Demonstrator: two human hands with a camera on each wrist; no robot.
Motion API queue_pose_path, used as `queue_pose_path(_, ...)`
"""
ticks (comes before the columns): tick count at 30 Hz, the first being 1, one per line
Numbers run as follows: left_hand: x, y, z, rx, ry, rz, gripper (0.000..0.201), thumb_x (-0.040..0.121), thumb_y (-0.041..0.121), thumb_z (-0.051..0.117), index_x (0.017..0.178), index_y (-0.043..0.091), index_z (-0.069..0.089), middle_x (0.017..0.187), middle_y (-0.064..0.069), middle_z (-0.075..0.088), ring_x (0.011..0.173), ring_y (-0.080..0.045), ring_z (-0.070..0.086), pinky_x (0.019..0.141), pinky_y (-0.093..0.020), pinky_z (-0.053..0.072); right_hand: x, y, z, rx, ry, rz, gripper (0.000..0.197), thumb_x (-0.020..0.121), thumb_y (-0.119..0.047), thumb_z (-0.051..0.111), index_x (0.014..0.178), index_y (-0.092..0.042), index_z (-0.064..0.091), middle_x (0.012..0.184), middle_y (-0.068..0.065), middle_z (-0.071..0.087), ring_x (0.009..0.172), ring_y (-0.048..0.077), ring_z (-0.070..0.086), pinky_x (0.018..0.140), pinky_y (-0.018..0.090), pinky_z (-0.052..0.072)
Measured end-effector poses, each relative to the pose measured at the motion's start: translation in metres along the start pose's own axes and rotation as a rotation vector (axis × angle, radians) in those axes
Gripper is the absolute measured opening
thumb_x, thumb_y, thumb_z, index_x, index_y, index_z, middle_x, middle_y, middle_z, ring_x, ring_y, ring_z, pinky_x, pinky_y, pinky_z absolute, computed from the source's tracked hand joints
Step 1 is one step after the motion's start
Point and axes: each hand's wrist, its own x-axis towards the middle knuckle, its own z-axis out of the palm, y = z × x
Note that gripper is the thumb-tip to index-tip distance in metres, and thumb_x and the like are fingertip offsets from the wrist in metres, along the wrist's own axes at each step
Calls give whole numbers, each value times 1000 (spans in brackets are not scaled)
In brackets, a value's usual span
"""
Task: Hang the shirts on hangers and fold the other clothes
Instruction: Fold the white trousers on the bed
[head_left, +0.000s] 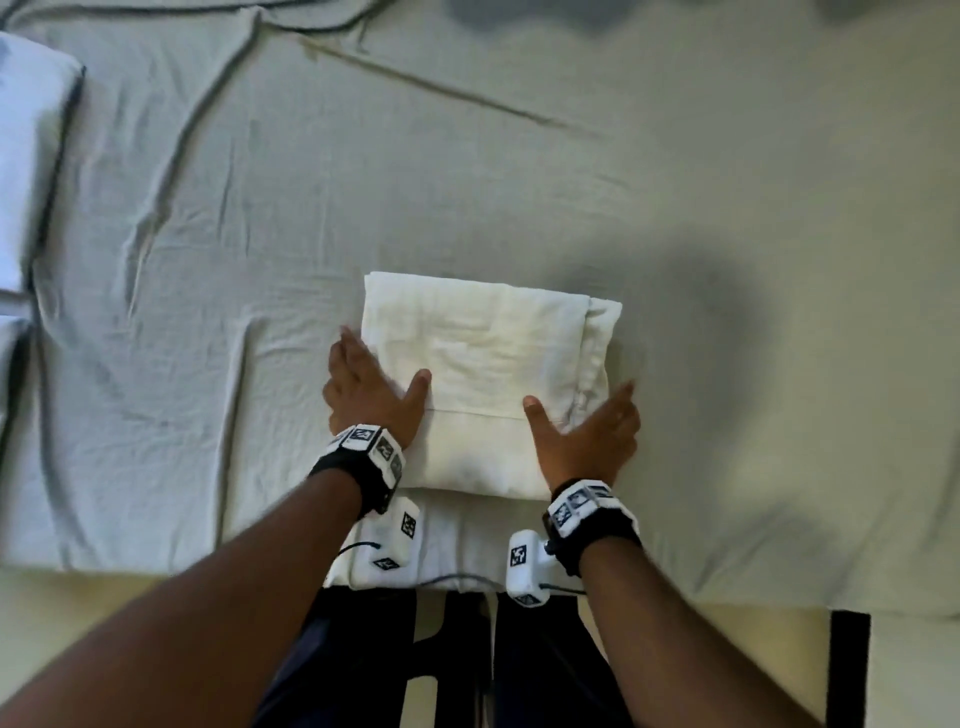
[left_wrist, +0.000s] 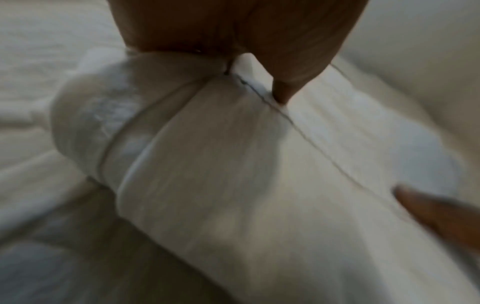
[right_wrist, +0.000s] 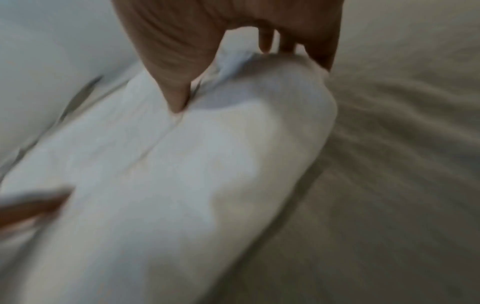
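Two hands bracket a folded white garment (head_left: 485, 384) near the bed's (head_left: 727, 208) near edge, left hand (head_left: 371, 397) and right hand (head_left: 589, 439) gripping its side edges, thumbs on top; folding looks nearly done, no hangers or shirts visible.

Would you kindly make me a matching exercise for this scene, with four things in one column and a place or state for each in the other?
Things:
1. cloth
2. left hand
3. right hand
4. sheet

Places or states:
A. grey and wrinkled, spread over the bed
B. on the cloth's right side, thumb on top
C. white, folded into a rectangle near the bed's edge
D. on the cloth's left side, thumb on top

Pairs: 1-C, 2-D, 3-B, 4-A
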Motion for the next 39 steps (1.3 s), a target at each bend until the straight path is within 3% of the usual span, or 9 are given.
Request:
queue_pose_path(3,12,-14,-10,-58,-83,-111,100,72,72,76,147,13,44,140,-14,54,130,-37,51,109,-48,42,19,7,-16,255,-173,284,127,51,-71,93,149,-11,40,140,11,51,122,29,56,105,42,49)
queue_pose_path(7,36,-14,-34,-268,-288,-199,73,61,77,83,106,21,71,102,-2,74,91,-24,70,76,-34,55,33,9,-25,528,-333,371,103,37,-67,99,116,-7,71,105,11,77,87,26,74,74,34,58)
queue_pose_path(10,41,-4,-52,-443,-438,-236,53,66,59,90,101,22,74,92,3,76,82,-18,72,66,-29,55,29,-3,-38,685,-586,410,75,59,-48,100,115,-5,75,105,21,78,91,38,77,80,49,63)
queue_pose_path(13,42,-4,-65,-514,-460,-182,63,62,58,92,113,25,74,101,5,77,91,-18,74,81,-34,60,21,-15,-44,663,-736,428,88,52,-48,103,124,-6,74,113,25,75,105,48,72,96,67,55)
queue_pose_path(17,24,-20,-84,-696,-494,-58,49,80,41,87,122,21,72,108,2,79,95,-19,77,88,-41,62,9,-33,-56,751,-750,269,52,77,-23,89,126,-11,73,117,19,76,107,42,73,103,66,51)
queue_pose_path(24,-4,-91,-161,-957,-318,-77,55,79,41,87,127,25,66,117,0,77,106,-22,74,95,-51,59,-40,-117,-62,729,-812,-30,57,76,-15,86,131,-15,70,122,12,76,114,34,72,112,58,45)
queue_pose_path(29,-11,-166,-232,-1003,-162,-161,54,75,46,87,123,26,70,112,3,78,102,-20,76,94,-48,60,-105,-205,-38,692,-852,-144,51,76,-8,81,125,-7,70,115,15,77,102,31,76,83,39,64)
queue_pose_path(34,16,-238,-318,-976,6,-158,31,84,38,84,112,29,73,100,11,80,92,-10,76,78,-30,57,-172,-290,25,708,-898,-220,53,78,-10,84,129,-8,70,121,13,76,114,31,72,109,55,49)
queue_pose_path(39,120,-288,-428,-711,147,-23,25,87,46,79,104,29,71,92,18,73,78,9,65,72,-18,49,-217,-394,112,806,-960,-185,55,79,-18,90,129,-7,71,128,21,71,121,42,67,108,65,47)
